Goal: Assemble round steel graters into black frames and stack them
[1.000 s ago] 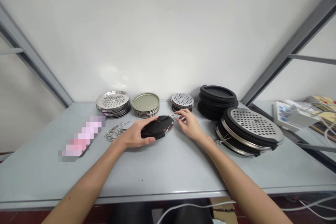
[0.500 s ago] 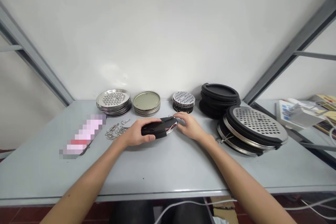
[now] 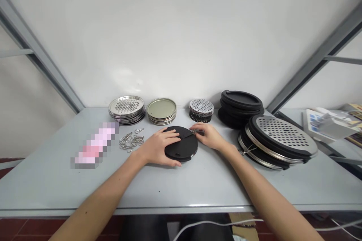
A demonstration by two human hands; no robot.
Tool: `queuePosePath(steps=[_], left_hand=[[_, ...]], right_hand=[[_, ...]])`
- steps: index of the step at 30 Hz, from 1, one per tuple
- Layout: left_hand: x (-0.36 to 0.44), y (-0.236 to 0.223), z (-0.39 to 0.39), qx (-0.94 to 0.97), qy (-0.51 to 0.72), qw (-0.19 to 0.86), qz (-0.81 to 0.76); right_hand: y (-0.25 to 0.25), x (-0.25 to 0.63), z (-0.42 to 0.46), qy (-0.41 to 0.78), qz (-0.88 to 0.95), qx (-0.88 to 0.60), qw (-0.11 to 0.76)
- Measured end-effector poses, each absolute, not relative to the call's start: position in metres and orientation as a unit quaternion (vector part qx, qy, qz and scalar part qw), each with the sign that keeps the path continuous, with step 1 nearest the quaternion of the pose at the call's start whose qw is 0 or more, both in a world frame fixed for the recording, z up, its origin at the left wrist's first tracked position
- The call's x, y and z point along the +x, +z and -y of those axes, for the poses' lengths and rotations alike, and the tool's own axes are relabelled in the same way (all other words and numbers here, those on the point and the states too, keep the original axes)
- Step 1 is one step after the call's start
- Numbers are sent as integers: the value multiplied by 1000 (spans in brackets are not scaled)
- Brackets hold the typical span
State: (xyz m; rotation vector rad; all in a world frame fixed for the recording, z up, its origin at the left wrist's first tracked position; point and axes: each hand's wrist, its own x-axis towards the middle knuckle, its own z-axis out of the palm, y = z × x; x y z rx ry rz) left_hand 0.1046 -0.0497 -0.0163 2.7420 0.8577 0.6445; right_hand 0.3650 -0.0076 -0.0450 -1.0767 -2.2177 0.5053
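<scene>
A flat black round disc (image 3: pixel 182 147) lies on the table in front of me, with a slit across its top and a thin bright line at its near right rim. My left hand (image 3: pixel 161 147) holds it from the left, fingers over the top and thumb along the near edge. At the far right rim, my right hand (image 3: pixel 208 135) pinches a small metal clip (image 3: pixel 194 131), which its fingertips partly hide. Several loose metal clips (image 3: pixel 131 141) are scattered left of my left hand.
Along the wall stand stacks of perforated metal discs (image 3: pixel 126 106), greenish lids (image 3: pixel 161 108), small perforated discs (image 3: pixel 201 106) and black rings (image 3: pixel 240 99). Assembled black-and-metal discs (image 3: pixel 283 131) are piled at right. A blurred pink item (image 3: pixel 97 145) lies left; a white cable (image 3: pixel 215 224) hangs below the edge.
The black disc, tilted before, now lies flat with its top facing up. My left hand has moved from its side onto its top. My right hand stays by its rim.
</scene>
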Motion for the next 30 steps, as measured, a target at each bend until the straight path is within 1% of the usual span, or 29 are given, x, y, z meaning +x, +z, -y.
queuePosePath(steps=[4, 9, 16, 21, 25, 30], left_hand=[[102, -20, 46, 920, 236, 105, -295], [100, -25, 42, 901, 258, 110, -330], [99, -26, 42, 905, 255, 100, -327], [99, -26, 40, 898, 265, 115, -330], [96, -24, 39, 896, 279, 132, -320], [92, -18, 41, 876, 301, 129, -354]], right_hand=[[-44, 367, 7, 166, 838, -424, 299], [-39, 368, 9, 123, 832, -436, 322], [-35, 369, 10, 163, 829, -446, 296], [-34, 369, 11, 154, 837, -435, 295], [-34, 367, 12, 147, 823, -447, 319], [-32, 367, 12, 150, 779, -469, 387]])
